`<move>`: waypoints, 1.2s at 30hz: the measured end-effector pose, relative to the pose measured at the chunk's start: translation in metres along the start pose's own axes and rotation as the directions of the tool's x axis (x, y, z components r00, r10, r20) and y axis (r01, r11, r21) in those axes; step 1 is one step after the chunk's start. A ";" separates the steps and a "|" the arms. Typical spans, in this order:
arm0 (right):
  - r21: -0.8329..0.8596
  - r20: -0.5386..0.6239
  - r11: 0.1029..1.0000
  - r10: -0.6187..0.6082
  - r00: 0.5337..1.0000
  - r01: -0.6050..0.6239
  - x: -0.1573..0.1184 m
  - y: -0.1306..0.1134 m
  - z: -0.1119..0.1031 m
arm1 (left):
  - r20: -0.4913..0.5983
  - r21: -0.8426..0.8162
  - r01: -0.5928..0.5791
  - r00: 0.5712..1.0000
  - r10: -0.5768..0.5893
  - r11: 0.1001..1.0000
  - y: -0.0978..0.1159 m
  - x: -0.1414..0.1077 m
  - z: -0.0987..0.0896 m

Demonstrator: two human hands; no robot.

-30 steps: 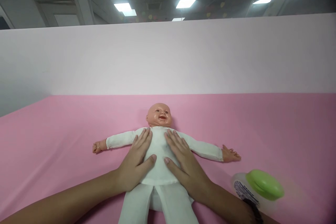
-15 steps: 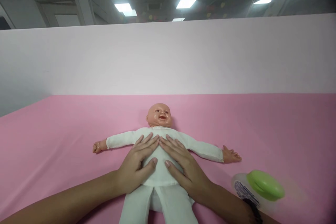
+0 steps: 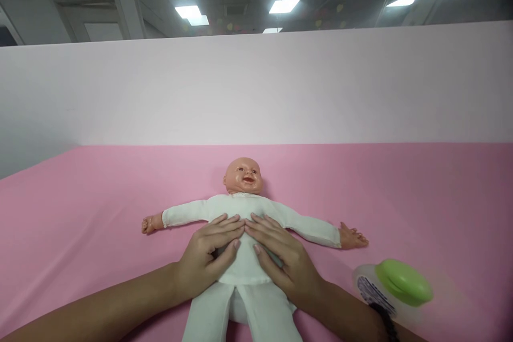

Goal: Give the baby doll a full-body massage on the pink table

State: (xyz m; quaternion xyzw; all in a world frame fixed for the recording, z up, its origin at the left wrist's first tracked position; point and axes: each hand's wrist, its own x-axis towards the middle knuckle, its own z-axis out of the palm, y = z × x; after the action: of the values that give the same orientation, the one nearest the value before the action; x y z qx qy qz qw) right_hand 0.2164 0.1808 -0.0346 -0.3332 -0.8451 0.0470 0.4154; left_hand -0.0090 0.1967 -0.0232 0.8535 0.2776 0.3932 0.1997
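Note:
A baby doll [image 3: 245, 264] in a white cloth suit lies on its back, arms spread wide and head away from me. My left hand [image 3: 212, 251] rests on the left side of its chest and belly, fingers stretched out and palm down. On the other side, my right hand [image 3: 282, 256] lies the same way, its fingertips nearly meeting those of the left over the middle of the chest. Both thumbs point inward over the belly. Neither hand grasps anything. The doll's feet are out of view below.
A pink sheet [image 3: 100, 197] covers the surface under the doll. To the right, beside my right forearm, lies a clear bottle [image 3: 374, 288] with a green cap [image 3: 404, 281]. A white panel [image 3: 256, 91] rises along the far edge.
The fingers of both hands have drawn slightly down the chest towards me and bent a little more. The doll and bottle stay in place.

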 end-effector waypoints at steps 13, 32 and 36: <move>-0.069 0.058 0.929 0.368 0.928 -0.364 -0.004 0.004 0.006 | 0.039 0.028 0.398 0.916 -0.399 0.917 -0.011 -0.009 0.004; 0.036 0.220 0.990 0.124 0.968 -0.135 0.000 -0.002 -0.006 | 0.200 0.081 -0.072 0.978 0.055 0.994 0.000 -0.001 -0.010; 0.001 0.241 0.962 0.266 0.934 -0.274 0.001 0.001 -0.002 | 0.257 0.131 0.125 0.954 -0.155 0.984 0.003 0.002 -0.011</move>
State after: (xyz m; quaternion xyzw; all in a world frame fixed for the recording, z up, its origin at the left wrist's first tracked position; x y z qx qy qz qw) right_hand 0.2183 0.1816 -0.0331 -0.4308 -0.8342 0.1576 0.3062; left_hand -0.0150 0.1971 -0.0137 0.8866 0.3300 0.2436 0.2138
